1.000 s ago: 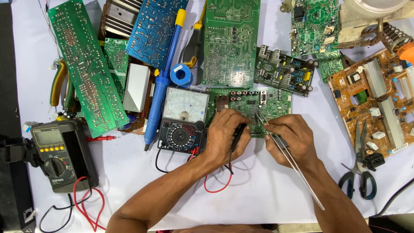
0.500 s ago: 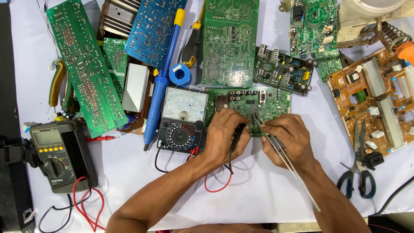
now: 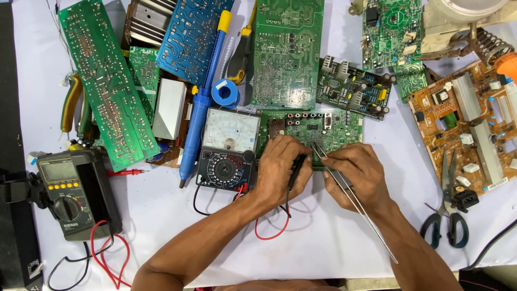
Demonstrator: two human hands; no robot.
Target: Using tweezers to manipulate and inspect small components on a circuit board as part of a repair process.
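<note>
Two hands: left hand (image 3: 280, 170) clenched a black probe (image 3: 295, 168); right hand (image 3: 355, 172) pinched tweezers (image 3: 353, 196).
Board: green board (image 3: 323, 129) lay under both tips, beside the analog meter (image 3: 229, 148).
Surface: white table (image 3: 323, 242), crowded with boards; scissors (image 3: 447, 207) lay right.

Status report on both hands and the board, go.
Left hand grips a black probe, tip on the green circuit board. Right hand holds metal tweezers on the same board. Analog meter sits just left; nothing blocks.
</note>
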